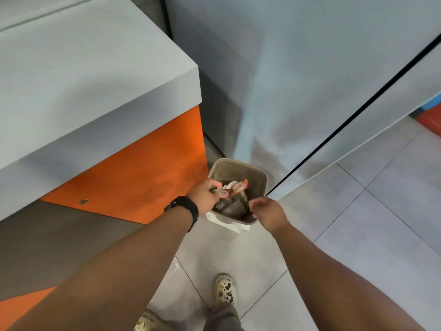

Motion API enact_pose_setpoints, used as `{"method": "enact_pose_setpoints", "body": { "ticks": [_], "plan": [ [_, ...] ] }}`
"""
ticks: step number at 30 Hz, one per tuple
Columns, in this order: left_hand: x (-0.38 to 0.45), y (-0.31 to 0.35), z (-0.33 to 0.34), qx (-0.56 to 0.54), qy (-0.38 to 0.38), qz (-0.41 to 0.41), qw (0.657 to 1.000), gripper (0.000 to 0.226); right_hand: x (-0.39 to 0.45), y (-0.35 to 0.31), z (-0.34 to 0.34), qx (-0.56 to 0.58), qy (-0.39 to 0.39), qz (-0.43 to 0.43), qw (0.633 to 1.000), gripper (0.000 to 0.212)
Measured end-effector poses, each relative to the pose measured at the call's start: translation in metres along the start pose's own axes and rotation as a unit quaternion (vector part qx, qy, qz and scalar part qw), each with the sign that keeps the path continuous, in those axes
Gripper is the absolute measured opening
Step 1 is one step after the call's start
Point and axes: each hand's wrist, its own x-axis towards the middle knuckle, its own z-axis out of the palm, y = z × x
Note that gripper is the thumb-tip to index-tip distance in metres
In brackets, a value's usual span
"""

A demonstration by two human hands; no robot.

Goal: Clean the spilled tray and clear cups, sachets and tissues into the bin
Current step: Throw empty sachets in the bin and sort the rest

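Left hand [202, 195] gripping sachets [235, 187] over bin [261, 175]

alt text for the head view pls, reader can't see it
Seen from above, a person's left hand holds crumpled sachets over a small beige bin on a tiled floor, while the right hand hovers loosely curled at the bin's near rim. A grey counter with an orange front stands to the left.
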Motion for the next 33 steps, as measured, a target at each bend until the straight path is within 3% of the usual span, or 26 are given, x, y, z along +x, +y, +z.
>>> {"method": "enact_pose_setpoints", "body": {
  "ticks": [3,5,9,12,22,27,33],
  "plan": [
    [-0.005,-0.007,-0.004,0.041,-0.022,-0.001,0.999,0.035,-0.002,-0.006,-0.002,0.007,-0.012,0.017,1.000,0.012],
    [-0.014,-0.015,-0.013,0.044,-0.023,-0.010,0.999,0.038,-0.003,-0.022,-0.003,0.070,-0.018,0.027,0.997,0.012],
    [-0.036,-0.023,-0.041,0.021,0.011,-0.026,0.999,0.039,-0.012,-0.066,-0.004,0.107,-0.083,0.030,0.990,0.023],
    [-0.059,-0.031,-0.068,-0.005,0.052,-0.037,0.998,0.034,-0.026,-0.102,0.002,0.110,-0.042,-0.015,0.993,0.012],
    [-0.167,-0.076,-0.181,-0.002,0.133,-0.029,0.991,0.035,-0.103,-0.249,0.040,0.110,-0.138,-0.173,0.969,0.022],
    [-0.230,-0.109,-0.233,-0.052,0.182,0.016,0.982,0.024,-0.151,-0.324,0.074,0.072,-0.131,-0.260,0.954,0.018],
    [-0.293,-0.168,-0.287,-0.065,0.252,0.013,0.966,0.024,-0.210,-0.400,0.124,0.037,-0.138,-0.320,0.937,0.014]
  ]
}}
